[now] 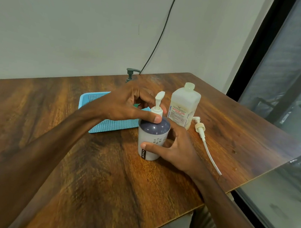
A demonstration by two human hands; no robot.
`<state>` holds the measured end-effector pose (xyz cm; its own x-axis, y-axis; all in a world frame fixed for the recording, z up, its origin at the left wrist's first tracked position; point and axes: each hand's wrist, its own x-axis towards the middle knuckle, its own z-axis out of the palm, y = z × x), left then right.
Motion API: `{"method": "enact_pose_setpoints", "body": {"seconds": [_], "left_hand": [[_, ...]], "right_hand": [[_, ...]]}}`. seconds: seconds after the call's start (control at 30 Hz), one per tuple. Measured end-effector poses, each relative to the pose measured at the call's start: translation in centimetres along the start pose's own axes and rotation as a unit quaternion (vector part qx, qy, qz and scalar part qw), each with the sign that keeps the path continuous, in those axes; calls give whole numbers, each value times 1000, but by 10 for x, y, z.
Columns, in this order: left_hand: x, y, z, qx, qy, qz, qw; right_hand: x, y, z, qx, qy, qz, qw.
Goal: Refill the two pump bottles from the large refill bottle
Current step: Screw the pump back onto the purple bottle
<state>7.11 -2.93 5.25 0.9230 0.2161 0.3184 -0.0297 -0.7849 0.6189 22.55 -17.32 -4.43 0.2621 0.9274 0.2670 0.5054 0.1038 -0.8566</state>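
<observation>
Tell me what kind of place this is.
Probably a room in a home or small office, not a workshop. A wooden table stands in a corner against a plain painted wall, beside a large dark-framed window. A cable hangs down the wall.

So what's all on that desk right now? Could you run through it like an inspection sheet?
Surface: wooden table, a few wet spots near the right edge.
Job's things: grey pump bottle upright; refill bottle uncapped behind it; green pump at the back, its bottle hidden.
Clutter: blue basket; loose pump with tube lying flat.
Hands: left hand fingers at the pump collar; right hand steadies the body.
Cables: black cable down the wall.
Surroundings: window at right.
</observation>
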Motion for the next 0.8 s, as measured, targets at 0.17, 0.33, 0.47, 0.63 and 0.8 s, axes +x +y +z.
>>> {"method": "enact_pose_setpoints", "body": {"seconds": [0.17, 0.33, 0.47, 0.63, 0.8], "left_hand": [[-11, -1, 0, 44, 26, -32, 998], [-42, -15, -18, 50, 169, -75, 982], [-60, -39, -20, 115, 364, -119, 917], [-74, -92, -8, 118, 374, -245, 886], [-77, -103, 4, 24, 414, -282, 865]], "right_hand": [[1, 2, -5, 24, -29, 40, 998], [-2, -18, -7, -10, -44, 72, 996], [-1, -32, -8, -35, 22, 35, 999], [11, -54, -8, -111, 1, -25, 994], [33, -89, -1, -97, 5, -92, 991]]}}
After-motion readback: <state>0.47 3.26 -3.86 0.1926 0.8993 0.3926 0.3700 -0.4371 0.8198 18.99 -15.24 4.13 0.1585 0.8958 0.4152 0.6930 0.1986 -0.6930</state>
